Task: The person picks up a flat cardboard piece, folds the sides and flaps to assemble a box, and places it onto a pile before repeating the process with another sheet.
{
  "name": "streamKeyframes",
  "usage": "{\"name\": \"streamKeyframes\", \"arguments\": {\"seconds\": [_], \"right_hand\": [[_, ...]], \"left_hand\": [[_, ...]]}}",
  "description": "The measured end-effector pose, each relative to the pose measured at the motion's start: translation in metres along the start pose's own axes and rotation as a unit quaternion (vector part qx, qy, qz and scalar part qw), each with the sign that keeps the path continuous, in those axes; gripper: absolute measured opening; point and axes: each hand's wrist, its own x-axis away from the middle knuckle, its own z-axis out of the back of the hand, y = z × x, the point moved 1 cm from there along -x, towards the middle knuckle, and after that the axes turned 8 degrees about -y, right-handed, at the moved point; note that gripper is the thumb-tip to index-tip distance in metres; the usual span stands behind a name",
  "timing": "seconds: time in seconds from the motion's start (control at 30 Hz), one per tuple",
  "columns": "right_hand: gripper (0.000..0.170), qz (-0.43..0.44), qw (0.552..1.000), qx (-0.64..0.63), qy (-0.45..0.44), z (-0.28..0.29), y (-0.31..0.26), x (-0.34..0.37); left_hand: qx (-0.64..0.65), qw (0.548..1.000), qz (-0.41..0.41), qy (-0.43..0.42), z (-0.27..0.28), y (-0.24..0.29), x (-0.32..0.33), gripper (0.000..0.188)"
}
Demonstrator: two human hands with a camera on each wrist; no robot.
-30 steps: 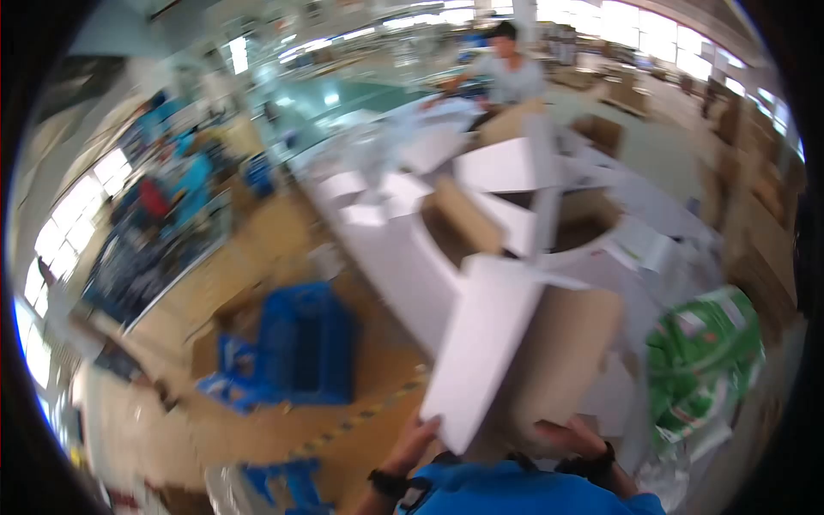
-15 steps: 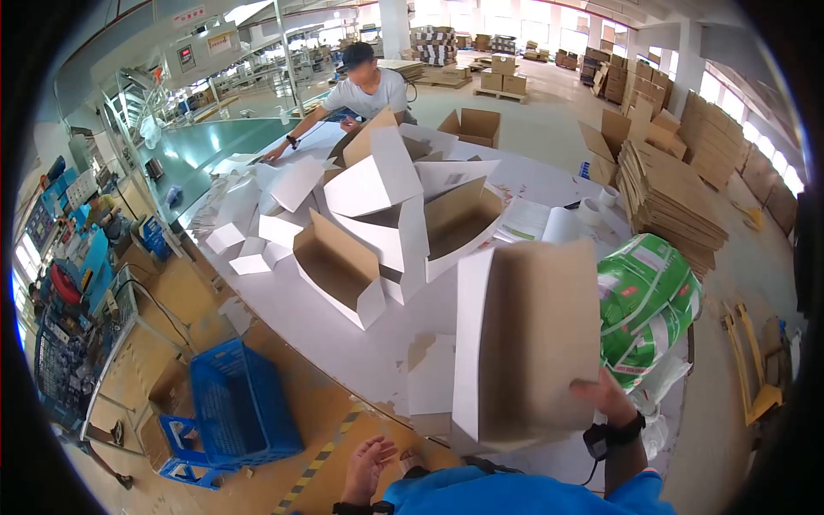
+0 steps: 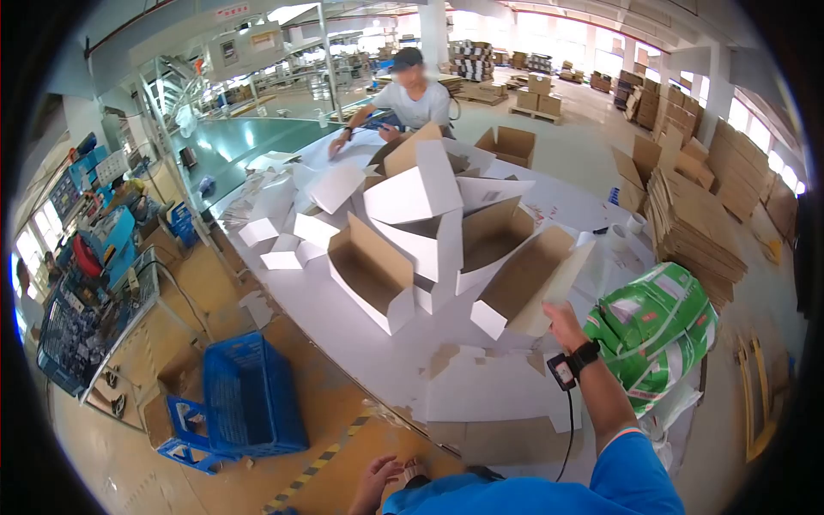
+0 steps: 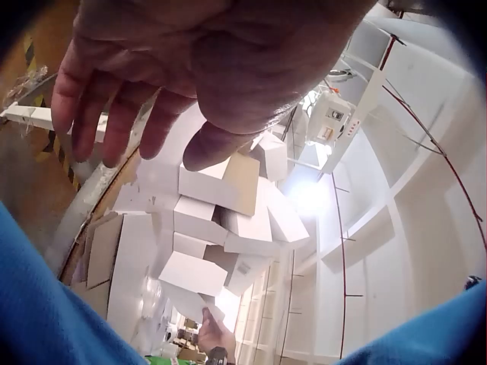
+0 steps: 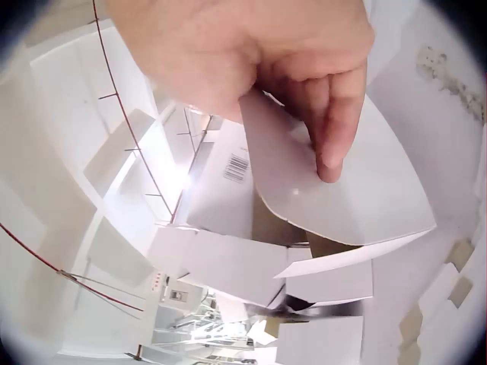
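My right hand [image 3: 562, 326] pinches the side wall of an open cardboard box [image 3: 525, 276], white outside and brown inside, at the near right of a pile of similar boxes. In the right wrist view, fingertips [image 5: 330, 161] press on the white face of that wall [image 5: 358, 194]. Beside it on the table stand another open box [image 3: 371, 276] and a box with a barcode label [image 5: 236, 169]. My left hand [image 3: 379, 476] hangs low near my body, off the table edge, and holds nothing; its fingers [image 4: 122, 114] are loosely spread in the left wrist view.
A green plastic-wrapped bundle [image 3: 657, 318] sits at the table's right, with tape rolls [image 3: 635, 223] behind it. Blue crates [image 3: 249, 395] stand on the floor to the left. Across the white table [image 3: 343, 318] is another person [image 3: 419, 101]. Flattened cartons [image 3: 691, 223] are stacked at right.
Both hands held the box near my body at first. My left hand came off it, and my right hand carried it forward to the pile. My view turned and steadied.
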Motion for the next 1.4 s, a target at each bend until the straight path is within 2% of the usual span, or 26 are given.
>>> {"name": "streamKeyframes", "arguments": {"seconds": [0.03,0.07,0.1,0.13,0.17,0.2,0.23,0.27,0.3,0.37,0.43,0.5,0.57,0.6,0.63,0.67,0.7,0.77,0.8,0.9,0.93,1.03,1.1,1.2,1.3,1.4], "right_hand": [[0.023,-0.005,0.990,0.143,-0.012,0.012,0.025,-0.019],[0.029,0.085,0.951,0.294,-0.034,0.026,0.050,-0.035],[0.036,0.178,0.883,0.434,-0.023,0.039,0.075,-0.049],[0.040,0.363,0.756,0.545,-0.017,0.044,0.095,-0.072],[0.046,0.147,0.805,0.565,-0.108,0.042,0.091,-0.090],[0.055,0.020,0.975,0.159,-0.157,0.035,0.097,-0.105],[0.064,-0.077,0.952,-0.287,-0.073,0.027,0.101,-0.119],[0.066,-0.064,0.961,-0.255,-0.083,0.007,0.062,-0.097],[0.068,-0.044,0.954,-0.266,-0.129,0.019,0.081,-0.108],[0.067,-0.075,0.954,-0.254,-0.137,0.013,0.061,-0.086],[0.064,-0.078,0.968,-0.180,-0.158,0.023,0.081,-0.069],[0.050,-0.099,0.980,-0.103,-0.136,0.022,0.078,-0.030],[0.040,-0.127,0.984,0.031,-0.125,0.033,0.092,0.010],[0.041,-0.103,0.979,0.129,-0.119,0.049,0.119,0.015],[0.042,-0.032,0.945,0.298,-0.131,0.077,0.164,0.018],[0.044,0.046,0.853,0.501,-0.140,0.102,0.203,0.024],[0.045,0.074,0.778,0.608,-0.141,0.112,0.232,0.032],[0.060,0.052,0.916,0.385,-0.103,0.095,0.230,0.077],[0.068,0.038,0.961,0.263,-0.081,0.087,0.222,0.096],[0.087,-0.049,0.833,0.542,-0.099,0.083,0.195,0.104],[0.090,-0.054,0.832,0.546,-0.083,0.085,0.198,0.103],[0.097,-0.051,0.828,0.557,-0.036,0.096,0.214,0.084],[0.100,-0.030,0.827,0.561,-0.009,0.103,0.220,0.077],[0.101,-0.006,0.857,0.514,0.010,0.100,0.212,0.075],[0.095,0.019,0.848,0.528,0.050,0.098,0.224,0.067],[0.080,0.077,0.896,0.436,0.037,0.113,0.241,0.048]], "left_hand": [[0.010,1.000,-0.005,0.017,0.005,-0.009,0.003,0.033],[0.022,0.999,-0.011,0.039,0.011,-0.015,0.006,0.031],[0.001,0.999,0.006,0.042,0.014,-0.017,0.004,0.033],[-0.016,0.998,0.020,0.056,0.019,-0.021,0.001,0.034],[-0.029,0.996,0.036,0.079,0.024,-0.027,0.003,0.036],[-0.033,0.996,0.044,0.067,0.022,-0.024,0.007,0.037],[-0.036,0.997,0.052,0.054,0.020,-0.019,0.007,0.038],[-0.073,0.994,0.055,0.060,0.023,-0.027,0.004,0.039],[-0.112,0.990,0.063,0.057,0.029,-0.035,0.000,0.040],[-0.129,0.989,0.048,0.046,0.035,-0.039,-0.006,0.042],[-0.126,0.990,0.051,0.025,0.041,-0.032,-0.013,0.044],[-0.094,0.993,0.069,0.009,0.045,-0.022,-0.019,0.045],[-0.065,0.994,0.088,-0.025,0.055,-0.024,-0.037,0.047],[-0.050,0.993,0.095,-0.042,0.058,-0.024,-0.049,0.048],[-0.087,0.991,0.090,-0.047,0.058,-0.025,-0.062,0.049],[-0.123,0.987,0.085,-0.052,0.057,-0.024,-0.076,0.050],[-0.160,0.982,0.079,-0.058,0.056,-0.022,-0.085,0.052],[-0.196,0.979,0.028,-0.039,0.027,0.012,-0.081,0.057],[-0.220,0.974,-0.002,-0.045,0.027,0.005,-0.102,0.058],[-0.259,0.963,-0.065,-0.036,0.009,-0.009,-0.152,0.060],[-0.267,0.960,-0.082,-0.028,0.003,-0.007,-0.158,0.060],[-0.433,0.892,-0.128,0.011,-0.018,-0.001,-0.165,0.061],[-0.448,0.886,-0.116,-0.004,-0.027,-0.005,-0.164,0.062],[-0.455,0.881,-0.124,-0.022,-0.032,-0.025,-0.173,0.064],[-0.477,0.871,-0.111,-0.032,-0.035,-0.033,-0.181,0.067],[-0.494,0.864,-0.097,-0.005,-0.037,-0.038,-0.179,0.068]]}}
